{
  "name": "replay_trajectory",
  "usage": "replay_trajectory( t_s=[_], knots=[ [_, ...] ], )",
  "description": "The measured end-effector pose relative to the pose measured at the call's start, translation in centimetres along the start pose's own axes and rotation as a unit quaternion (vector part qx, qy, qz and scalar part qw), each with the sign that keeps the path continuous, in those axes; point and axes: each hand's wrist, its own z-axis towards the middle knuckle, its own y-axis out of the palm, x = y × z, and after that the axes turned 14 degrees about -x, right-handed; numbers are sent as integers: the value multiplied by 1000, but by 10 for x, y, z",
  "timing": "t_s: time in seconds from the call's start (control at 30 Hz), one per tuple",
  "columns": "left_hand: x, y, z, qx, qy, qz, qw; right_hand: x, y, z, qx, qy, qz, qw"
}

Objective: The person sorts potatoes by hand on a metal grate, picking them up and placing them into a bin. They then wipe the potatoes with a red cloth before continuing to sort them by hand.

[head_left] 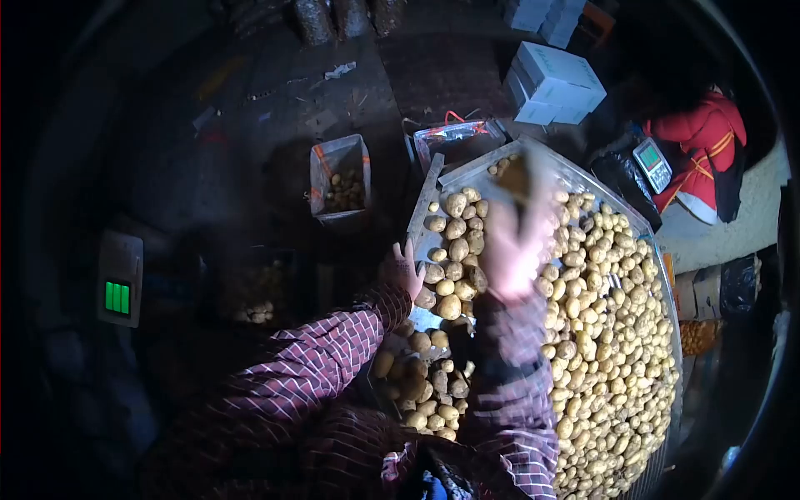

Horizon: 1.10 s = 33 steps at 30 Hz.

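So the potatoes (591, 329) are heaped thick on the right side of the tabletop (426, 197), thinner toward the left, and that raised rim probably stops them rolling off. Left hand (403, 269) is at the edge, fingers slightly apart, likely for balance. Right hand (510, 254) is blurry above them, thumb out; can't tell if it's gripping anything.

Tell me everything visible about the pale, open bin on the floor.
The bin is roughly rectangular, whitish and plastic-looking, with orange strips near its rim. It appears upright on the dark floor, beyond the left hand and beside the metal-edged table. Potatoes lie inside, below the rim. Neither hand touches it.
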Motion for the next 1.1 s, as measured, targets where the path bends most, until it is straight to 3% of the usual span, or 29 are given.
replay_trajectory(
  t_s=[0.03, 0.07, 0.1, 0.2, 0.23, 0.27, 0.3, 0.33, 0.4, 0.47, 0.57, 0.63, 0.7, 0.83, 0.9, 0.97, 1.1],
  knots=[
    [-11, 21, 2, 12, 13, -96, 995, -1, -3, -4, 0, 10, -3, 1000],
    [-23, -7, 2, 4, 47, -82, 996, 3, 25, -4, -9, 46, -50, 998],
    [-30, -43, 1, -3, 81, -69, 994, 9, 61, -3, 17, 59, -12, 998],
    [-15, -8, 5, 13, 119, 98, 988, 36, 37, -73, -39, 202, 1, 979],
    [2, -10, -3, -17, -15, 108, 994, 43, 29, -98, -38, 246, -10, 968],
    [-14, -17, 15, -63, 43, 72, 994, 50, 21, -124, 5, 273, -34, 961],
    [37, -76, -10, -138, -1, 2, 990, 50, 2, -151, 19, 312, -64, 948],
    [30, -61, -3, -78, 8, 25, 997, 53, -14, -179, 46, 324, -117, 937],
    [28, -59, -4, -79, 21, 22, 996, 49, -55, -241, 86, 356, -209, 907],
    [15, -56, -10, -84, 23, 31, 996, 32, -91, -311, 115, 433, -288, 846],
    [20, -61, -12, -94, 22, 40, 994, 8, -111, -407, 128, 586, -392, 698],
    [27, -67, -17, -93, 43, 42, 994, -8, -108, -436, 43, 576, -386, 719],
    [18, -58, -12, -68, 51, 53, 995, -15, -107, -440, 22, 571, -377, 729],
    [21, -60, -12, -70, 52, 64, 994, -10, -105, -438, 40, 590, -374, 714],
    [16, -58, -10, -63, 50, 82, 993, -28, -106, -426, 44, 583, -328, 742],
    [24, -59, -10, -68, 37, 90, 993, -42, -98, -417, -46, 558, -343, 755],
    [28, -63, -19, -66, 36, 88, 993, -77, -79, -380, -118, 533, -252, 799]
  ],
)
